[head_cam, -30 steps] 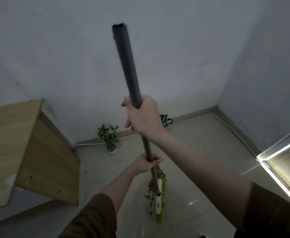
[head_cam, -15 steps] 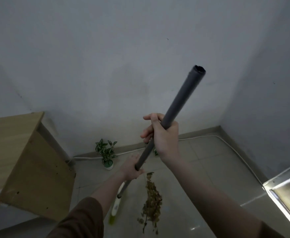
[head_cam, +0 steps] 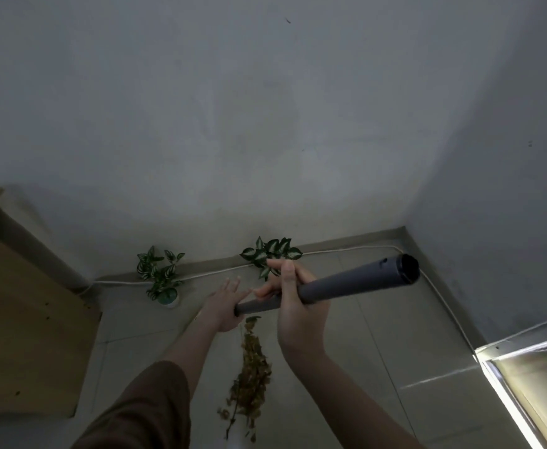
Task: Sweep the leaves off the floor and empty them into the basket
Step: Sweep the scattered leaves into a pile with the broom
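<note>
The leaves (head_cam: 249, 374), dry and brown, lie in a long narrow heap on the tiled floor (head_cam: 346, 345), running from just under the hands toward the bottom edge of the view, between the two forearms. Above the heap's far end the grey broom handle (head_cam: 346, 281) lies almost level, its hollow end tilted up to the right; the broom's head is out of sight. The right hand (head_cam: 294, 306) is wrapped round the handle, thumb over the top. The left hand (head_cam: 225, 303) meets the handle's lower end with its fingers (head_cam: 231, 283) stretched out straight, not curled round it.

Tile runs on both sides of the heap. On the left it ends at the side panel of a wooden desk (head_cam: 22, 319), well apart from the leaves; on the right, at a brightly lit frame (head_cam: 525, 367). Ahead, the floor meets the wall (head_cam: 265, 124) at a skirting. A white cable (head_cam: 346, 252) follows that skirting, and two potted plants stand there, one (head_cam: 160, 277) near the desk, the other (head_cam: 270, 254) behind the right hand.
</note>
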